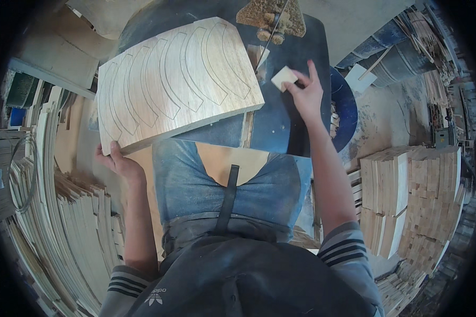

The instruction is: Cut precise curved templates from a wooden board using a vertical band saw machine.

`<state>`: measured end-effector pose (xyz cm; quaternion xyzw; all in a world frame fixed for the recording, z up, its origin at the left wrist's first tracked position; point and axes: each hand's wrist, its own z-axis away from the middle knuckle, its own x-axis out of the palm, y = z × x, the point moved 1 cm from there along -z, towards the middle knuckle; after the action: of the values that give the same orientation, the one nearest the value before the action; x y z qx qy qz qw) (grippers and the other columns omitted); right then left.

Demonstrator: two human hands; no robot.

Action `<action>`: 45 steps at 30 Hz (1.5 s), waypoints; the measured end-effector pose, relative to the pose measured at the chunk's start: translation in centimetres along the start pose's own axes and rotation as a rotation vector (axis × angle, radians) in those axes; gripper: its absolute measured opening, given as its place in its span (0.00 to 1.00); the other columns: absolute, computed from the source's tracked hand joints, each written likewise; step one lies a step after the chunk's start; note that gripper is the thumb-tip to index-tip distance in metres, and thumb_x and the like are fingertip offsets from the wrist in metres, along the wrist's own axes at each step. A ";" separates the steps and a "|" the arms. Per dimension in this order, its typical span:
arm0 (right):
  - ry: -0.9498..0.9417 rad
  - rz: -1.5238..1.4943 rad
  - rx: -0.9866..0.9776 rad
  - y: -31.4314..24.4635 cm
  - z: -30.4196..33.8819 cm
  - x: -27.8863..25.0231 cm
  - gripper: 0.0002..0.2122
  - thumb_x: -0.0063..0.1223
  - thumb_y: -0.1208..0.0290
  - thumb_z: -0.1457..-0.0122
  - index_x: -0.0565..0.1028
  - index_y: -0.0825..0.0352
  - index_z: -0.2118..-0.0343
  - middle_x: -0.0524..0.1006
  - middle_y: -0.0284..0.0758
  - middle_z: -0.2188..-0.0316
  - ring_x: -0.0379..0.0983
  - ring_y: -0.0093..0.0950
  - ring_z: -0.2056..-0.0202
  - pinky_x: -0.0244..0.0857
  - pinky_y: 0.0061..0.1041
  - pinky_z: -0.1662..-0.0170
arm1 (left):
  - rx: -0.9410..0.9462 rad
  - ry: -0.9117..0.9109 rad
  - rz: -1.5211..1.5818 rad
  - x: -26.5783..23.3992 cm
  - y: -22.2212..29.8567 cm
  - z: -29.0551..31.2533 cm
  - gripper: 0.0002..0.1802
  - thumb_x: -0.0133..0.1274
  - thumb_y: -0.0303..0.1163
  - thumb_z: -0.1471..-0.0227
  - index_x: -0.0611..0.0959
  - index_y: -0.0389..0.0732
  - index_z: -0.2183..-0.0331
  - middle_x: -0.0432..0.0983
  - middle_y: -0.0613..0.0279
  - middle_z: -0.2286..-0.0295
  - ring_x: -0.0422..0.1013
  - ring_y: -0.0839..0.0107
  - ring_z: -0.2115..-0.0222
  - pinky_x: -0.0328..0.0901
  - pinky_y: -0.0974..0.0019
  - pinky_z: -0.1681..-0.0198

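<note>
A thick pale wooden board (pixel 158 68), marked with several curved outlines, lies tilted across the dark saw table (pixel 280 127). My left hand (pixel 124 165) grips its near left corner, with the thumb on top and the fingers beneath the edge. Over the table to the right of the board, my right hand (pixel 308 96) pinches a small pale wooden offcut (pixel 282 78) between thumb and fingers, one finger pointing away. A thin bandsaw blade (pixel 264 52) comes down just past the board's far right end, beneath a sawdust-caked blade guide (pixel 275 21).
A wood strip (pixel 247 129) lies in the table's slot by the near edge. Right of the table stands a blue round bin (pixel 346 108) with scraps. Stacked wooden blocks (pixel 407 201) rise at the right, and long boards (pixel 71 227) lean at the left.
</note>
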<state>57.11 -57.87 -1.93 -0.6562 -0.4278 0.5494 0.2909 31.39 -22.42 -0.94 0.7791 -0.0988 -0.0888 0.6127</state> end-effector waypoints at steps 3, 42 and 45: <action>-0.091 -0.027 -0.012 -1.4 2.8 -1.2 0.42 0.64 0.77 0.58 0.54 0.75 0.38 0.81 0.35 0.62 0.76 0.26 0.58 0.62 0.21 0.47 | -0.013 -0.012 0.034 -0.3 -0.4 -0.1 0.25 0.47 0.33 0.44 0.60 0.32 0.49 0.61 0.48 0.54 0.59 0.64 0.51 0.52 0.61 0.44; 0.326 -0.125 -0.210 0.1 -9.4 5.5 0.34 0.57 0.72 0.49 0.56 0.71 0.39 0.80 0.42 0.69 0.77 0.33 0.66 0.69 0.30 0.57 | 0.111 -0.042 -0.122 -0.7 -2.1 -1.0 0.27 0.43 0.39 0.44 0.59 0.31 0.49 0.59 0.49 0.54 0.57 0.62 0.49 0.50 0.58 0.43; 0.038 0.065 -0.264 -1.5 -9.4 5.9 0.27 0.59 0.66 0.51 0.69 0.69 0.47 0.78 0.46 0.60 0.76 0.41 0.61 0.67 0.35 0.53 | 0.112 -0.008 -0.124 -1.3 -2.1 -1.2 0.27 0.42 0.38 0.43 0.60 0.29 0.48 0.58 0.48 0.52 0.56 0.61 0.48 0.51 0.58 0.43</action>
<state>65.99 -51.12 -1.31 -0.7126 -0.4693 0.4847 0.1920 30.56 -20.47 -2.72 0.8164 -0.0576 -0.1244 0.5611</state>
